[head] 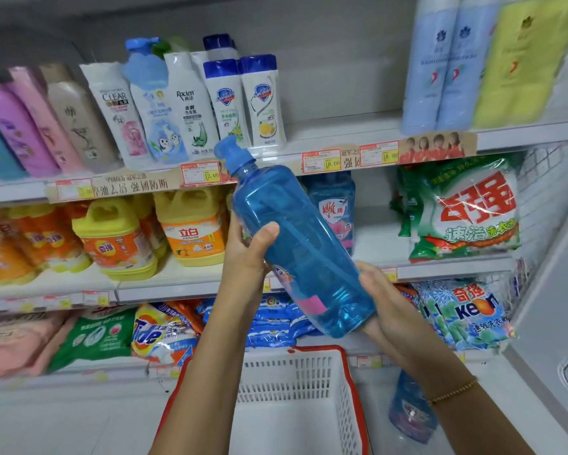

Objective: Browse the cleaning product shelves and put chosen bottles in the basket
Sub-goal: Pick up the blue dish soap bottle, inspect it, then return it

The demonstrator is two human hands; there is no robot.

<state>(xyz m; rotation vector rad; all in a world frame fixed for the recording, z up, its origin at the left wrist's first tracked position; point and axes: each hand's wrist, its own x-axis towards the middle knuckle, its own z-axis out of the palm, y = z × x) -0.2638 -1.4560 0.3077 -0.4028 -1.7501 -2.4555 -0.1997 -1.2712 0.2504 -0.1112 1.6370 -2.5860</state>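
Note:
I hold a clear blue bottle (295, 244) with a blue pump cap, tilted with the cap up and to the left, in front of the middle shelf. My left hand (248, 254) grips its side, thumb across the front. My right hand (379, 300) cups and holds the bottle's base from the right. Below my hands stands a white mesh basket (312, 376) with a red rim; the part of its inside that shows holds nothing.
Shampoo bottles (190, 103) line the top shelf. Yellow and orange detergent jugs (194, 224) and a green washing-powder bag (466, 208) fill the middle shelf. Powder bags (164, 333) lie on the lower shelf. A second blue bottle (410, 408) stands right of the basket.

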